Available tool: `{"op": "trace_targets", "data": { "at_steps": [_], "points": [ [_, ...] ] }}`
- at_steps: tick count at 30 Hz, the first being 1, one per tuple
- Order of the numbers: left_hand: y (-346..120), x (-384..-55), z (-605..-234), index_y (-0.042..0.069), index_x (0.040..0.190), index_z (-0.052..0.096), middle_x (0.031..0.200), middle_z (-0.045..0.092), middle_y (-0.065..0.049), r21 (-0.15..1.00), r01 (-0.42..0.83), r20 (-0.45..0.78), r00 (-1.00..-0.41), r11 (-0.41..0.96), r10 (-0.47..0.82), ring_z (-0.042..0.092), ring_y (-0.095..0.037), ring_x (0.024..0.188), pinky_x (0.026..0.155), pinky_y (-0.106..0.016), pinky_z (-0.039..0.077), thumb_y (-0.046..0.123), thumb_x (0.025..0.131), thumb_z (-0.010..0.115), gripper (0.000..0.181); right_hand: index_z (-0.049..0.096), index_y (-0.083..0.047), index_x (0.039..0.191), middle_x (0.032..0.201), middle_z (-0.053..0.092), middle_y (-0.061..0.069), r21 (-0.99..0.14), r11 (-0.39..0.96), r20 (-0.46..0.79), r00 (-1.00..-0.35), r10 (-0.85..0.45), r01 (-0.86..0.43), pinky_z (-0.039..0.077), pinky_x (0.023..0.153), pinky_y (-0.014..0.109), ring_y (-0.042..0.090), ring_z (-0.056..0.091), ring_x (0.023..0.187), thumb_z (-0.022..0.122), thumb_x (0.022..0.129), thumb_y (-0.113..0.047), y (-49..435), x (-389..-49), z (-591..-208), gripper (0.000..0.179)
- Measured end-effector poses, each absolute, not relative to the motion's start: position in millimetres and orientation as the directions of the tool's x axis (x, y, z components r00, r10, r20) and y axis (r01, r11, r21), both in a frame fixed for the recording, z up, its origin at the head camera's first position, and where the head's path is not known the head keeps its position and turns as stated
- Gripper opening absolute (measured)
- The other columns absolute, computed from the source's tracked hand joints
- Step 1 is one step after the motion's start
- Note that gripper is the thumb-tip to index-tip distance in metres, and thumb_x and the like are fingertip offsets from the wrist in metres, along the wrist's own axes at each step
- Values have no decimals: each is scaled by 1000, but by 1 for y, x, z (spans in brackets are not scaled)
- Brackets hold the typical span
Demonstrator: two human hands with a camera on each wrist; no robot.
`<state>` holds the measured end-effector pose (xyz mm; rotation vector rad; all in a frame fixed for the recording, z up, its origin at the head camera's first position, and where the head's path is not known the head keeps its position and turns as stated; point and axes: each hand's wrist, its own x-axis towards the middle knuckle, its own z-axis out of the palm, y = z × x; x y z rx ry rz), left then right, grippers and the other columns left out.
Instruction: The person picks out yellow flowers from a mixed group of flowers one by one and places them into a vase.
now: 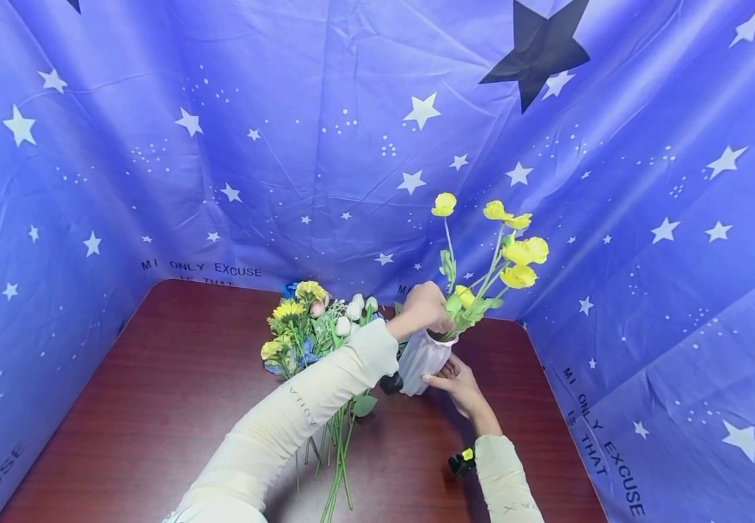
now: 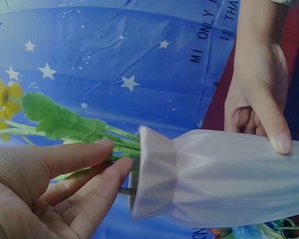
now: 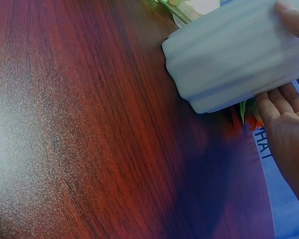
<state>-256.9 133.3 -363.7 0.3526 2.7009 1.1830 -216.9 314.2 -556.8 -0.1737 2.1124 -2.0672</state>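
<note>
A pale ribbed vase (image 1: pixel 422 367) leans a little, and several yellow flowers (image 1: pixel 525 251) on green stems rise from its mouth. At the rim, my left hand (image 1: pixel 425 309) pinches the stems (image 2: pixel 120 144) between thumb and fingers, just outside the opening. My right hand (image 1: pixel 461 388) holds the vase body lower down, thumb on one side and fingers on the other. In the right wrist view the vase base (image 3: pixel 182 74) shows over the table; whether it touches the wood I cannot tell. The stem ends inside the vase are hidden.
A bunch of mixed flowers (image 1: pixel 292 330), yellow, white, pink and blue, lies left of the vase, its long stems (image 1: pixel 337 465) pointing to the near edge. It is partly behind my left sleeve (image 1: pixel 305 407). Blue star-printed cloth (image 1: pixel 325 145) surrounds the dark red wooden table (image 1: pixel 175 363).
</note>
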Motion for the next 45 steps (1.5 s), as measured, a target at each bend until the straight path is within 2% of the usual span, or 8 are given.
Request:
{"op": "trace_targets", "data": {
  "at_steps": [10, 16, 23, 26, 32, 38, 41, 45],
  "points": [
    [132, -257, -374, 8, 54, 71, 60, 73, -1, 750, 166, -28, -959, 641, 281, 63, -7, 47, 50, -16, 50, 12, 74, 90, 29, 34, 6, 151, 127, 63, -6, -999, 11, -50, -977, -210, 49, 52, 102, 18, 2, 61, 120, 71, 84, 13, 315, -217, -558, 76],
    [130, -259, -376, 15, 42, 55, 50, 66, 1, 758, 163, -35, -957, 631, 289, 61, -10, 46, 43, -16, 45, 9, 73, 89, 47, 32, 8, 152, 127, 63, -7, -999, 12, -39, -975, -221, 38, 52, 101, 18, 1, 61, 120, 71, 84, 12, 314, -217, -559, 78],
    [128, -255, -373, 15, 41, 50, 60, 73, -4, 760, 155, -44, -956, 631, 288, 70, -15, 54, 45, -16, 47, 9, 74, 90, 52, 31, 7, 153, 135, 58, 2, -999, 32, -44, -974, -224, 37, 51, 102, 17, 0, 60, 121, 72, 85, 9, 314, -217, -558, 79],
    [128, -255, -372, 16, 41, 47, 58, 72, -4, 754, 154, -49, -956, 639, 288, 71, -16, 55, 44, -16, 45, 9, 73, 91, 55, 34, 6, 151, 132, 61, -1, -999, 30, -19, -973, -228, 13, 52, 101, 17, 0, 61, 120, 74, 85, 7, 314, -216, -559, 78],
    [126, -260, -368, 16, 44, 53, 52, 67, 2, 742, 123, -92, -955, 659, 282, 73, -17, 61, 43, -18, 44, 13, 71, 94, 48, 39, 6, 148, 128, 65, -4, -1000, 10, 6, -975, -222, -8, 53, 100, 18, 3, 63, 119, 74, 84, 8, 314, -216, -561, 73],
    [120, -262, -362, 19, 45, 56, 55, 69, 4, 706, 132, -88, -959, 696, 271, 64, -10, 56, 54, -17, 46, 21, 71, 95, 47, 37, 5, 150, 125, 65, -8, -999, 28, -39, -976, -213, 34, 52, 101, 17, 1, 62, 119, 72, 84, 9, 313, -215, -557, 74],
    [116, -261, -359, 17, 51, 64, 59, 72, 4, 701, 127, -94, -959, 701, 268, 60, -8, 56, 57, -18, 49, 22, 70, 95, 37, 36, 4, 150, 127, 64, -8, -998, 41, -51, -976, -209, 44, 51, 100, 16, 1, 61, 120, 72, 85, 9, 313, -216, -557, 74],
    [110, -261, -357, 12, 68, 77, 67, 76, 1, 739, 90, -119, -958, 667, 262, 67, -8, 58, 60, -20, 56, 20, 70, 95, 20, 36, 4, 151, 129, 63, -6, -998, 43, -59, -977, -203, 51, 51, 101, 16, 0, 61, 120, 72, 86, 9, 314, -215, -557, 75]
  ]
}}
